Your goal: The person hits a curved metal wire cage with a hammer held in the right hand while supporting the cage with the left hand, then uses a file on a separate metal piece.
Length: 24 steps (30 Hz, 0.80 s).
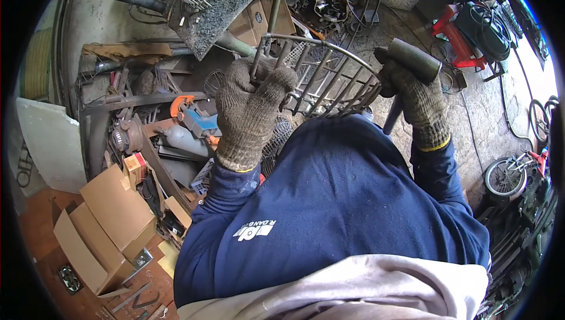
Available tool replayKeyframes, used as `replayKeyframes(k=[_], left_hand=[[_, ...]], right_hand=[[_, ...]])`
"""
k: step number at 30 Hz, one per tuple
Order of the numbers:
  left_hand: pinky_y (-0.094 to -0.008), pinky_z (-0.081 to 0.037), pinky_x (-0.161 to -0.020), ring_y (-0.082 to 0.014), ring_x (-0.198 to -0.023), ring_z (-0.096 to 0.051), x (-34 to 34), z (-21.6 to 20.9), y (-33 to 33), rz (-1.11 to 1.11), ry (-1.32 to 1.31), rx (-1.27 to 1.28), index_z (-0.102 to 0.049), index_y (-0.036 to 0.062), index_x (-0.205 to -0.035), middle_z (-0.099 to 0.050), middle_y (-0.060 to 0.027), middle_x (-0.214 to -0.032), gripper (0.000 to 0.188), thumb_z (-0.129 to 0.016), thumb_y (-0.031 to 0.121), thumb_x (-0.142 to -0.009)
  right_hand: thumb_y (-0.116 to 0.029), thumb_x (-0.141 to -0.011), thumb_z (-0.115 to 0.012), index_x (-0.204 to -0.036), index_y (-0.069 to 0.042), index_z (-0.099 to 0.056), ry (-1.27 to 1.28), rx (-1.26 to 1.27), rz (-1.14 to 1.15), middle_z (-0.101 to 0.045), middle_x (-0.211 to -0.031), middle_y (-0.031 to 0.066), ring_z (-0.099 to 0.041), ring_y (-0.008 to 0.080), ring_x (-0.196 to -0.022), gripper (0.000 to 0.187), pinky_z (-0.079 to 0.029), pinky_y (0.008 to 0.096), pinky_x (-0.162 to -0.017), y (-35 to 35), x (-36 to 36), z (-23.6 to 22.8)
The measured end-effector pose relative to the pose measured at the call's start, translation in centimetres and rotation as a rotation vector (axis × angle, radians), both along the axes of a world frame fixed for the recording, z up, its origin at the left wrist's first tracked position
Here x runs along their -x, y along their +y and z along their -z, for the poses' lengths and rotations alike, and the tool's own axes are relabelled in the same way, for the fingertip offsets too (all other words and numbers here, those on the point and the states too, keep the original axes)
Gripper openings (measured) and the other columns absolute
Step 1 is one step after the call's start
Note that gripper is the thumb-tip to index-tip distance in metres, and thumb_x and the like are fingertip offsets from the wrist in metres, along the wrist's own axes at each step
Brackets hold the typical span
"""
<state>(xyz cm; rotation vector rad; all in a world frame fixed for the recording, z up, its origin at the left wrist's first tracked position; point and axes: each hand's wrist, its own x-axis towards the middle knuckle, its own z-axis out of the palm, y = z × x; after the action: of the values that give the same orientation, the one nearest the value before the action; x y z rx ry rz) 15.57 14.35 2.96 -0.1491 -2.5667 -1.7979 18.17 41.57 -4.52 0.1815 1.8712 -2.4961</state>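
In a worn knit glove, my left hand (250, 108) is closed around the near left end of a metal grate (335, 76). The grate has a curved outer rod and several parallel bars, and it is held up in front of my body. My right hand (416, 99), gloved the same way, grips a hammer (416, 60) at the right end of the grate. Its thick cylindrical steel head sits above my fist, and part of the handle shows below it. Whether the hammer touches the grate I cannot tell.
A steel worktable (218, 14) littered with metal bits stands ahead to the left. On the left are an orange-and-blue power tool (200, 121), a grey cylinder (182, 139) and an opened cardboard box (103, 235). Cables, a red-framed machine (456, 37) and a small bicycle wheel (505, 177) lie right.
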Motion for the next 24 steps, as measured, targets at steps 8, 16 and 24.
replayKeyframes(k=[8,16,24], left_hand=[[-0.0227,-0.050,-0.059,-0.0062,-0.062,-0.060,-0.2,0.0,-0.2,0.113,-0.251,-0.079,-0.062,0.0026,-0.086,-0.064,-0.0015,-0.070,0.026,-0.076,0.025,-0.087],[-0.0252,-0.048,-0.058,-0.0073,-0.062,-0.058,0.1,2.0,0.9,0.168,-0.059,-0.089,-0.061,0.0027,-0.087,-0.064,-0.0025,-0.069,0.023,-0.073,0.022,-0.088],[-0.0270,-0.047,-0.065,-0.0111,-0.071,-0.059,0.5,4.5,2.5,-0.022,0.269,-0.010,-0.062,0.0002,-0.093,-0.064,-0.0055,-0.079,0.031,-0.071,0.030,-0.091]], right_hand=[[-0.014,-0.091,-0.068,-0.123,-0.002,-0.062,-0.015,-0.133,0.123,-0.067,-0.094,0.0065,-0.060,0.0116,-0.072,0.035,-0.050,0.0268,-0.061,-0.8,1.3,0.9],[-0.015,-0.092,-0.067,-0.125,-0.003,-0.059,0.162,-0.286,-0.086,-0.067,-0.109,0.0106,-0.064,0.0141,-0.089,0.036,-0.053,0.0278,-0.072,-0.8,3.3,-3.7],[-0.019,-0.101,-0.054,-0.131,-0.007,-0.054,0.087,-0.203,-0.162,-0.065,-0.103,0.0032,-0.059,0.0089,-0.079,0.033,-0.052,0.0260,-0.067,-4.9,0.2,-3.8]])
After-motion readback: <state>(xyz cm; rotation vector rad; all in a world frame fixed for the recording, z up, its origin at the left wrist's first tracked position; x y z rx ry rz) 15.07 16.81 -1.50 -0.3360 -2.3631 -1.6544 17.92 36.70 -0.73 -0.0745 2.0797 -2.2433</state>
